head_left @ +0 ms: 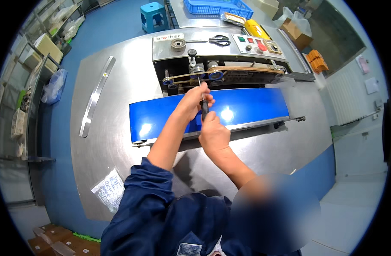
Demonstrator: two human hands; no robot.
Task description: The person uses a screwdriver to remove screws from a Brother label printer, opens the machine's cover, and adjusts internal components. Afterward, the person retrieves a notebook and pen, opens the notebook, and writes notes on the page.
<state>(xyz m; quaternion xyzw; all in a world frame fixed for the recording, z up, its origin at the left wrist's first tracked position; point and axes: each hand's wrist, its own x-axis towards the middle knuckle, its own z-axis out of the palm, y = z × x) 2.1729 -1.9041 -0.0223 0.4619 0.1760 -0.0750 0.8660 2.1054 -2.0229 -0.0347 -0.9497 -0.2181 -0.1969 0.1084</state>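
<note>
A black-handled screwdriver point(205, 109) is over the blue belt point(255, 104), pointing at the pulleys point(215, 75) of the open-fronted machine point(229, 54). The right hand point(215, 134) is wrapped around its handle; the left hand point(193, 101) is curled around the shaft. Whether the tip touches a pulley is too small to tell. Scissors point(219, 40) lie on the machine's top; leftward, a metal strip point(97, 96) lies on the steel table point(127, 79).

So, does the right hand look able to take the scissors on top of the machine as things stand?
Probably not: the right hand is closed around the black-handled tool, although nothing covers the scissors.
</note>
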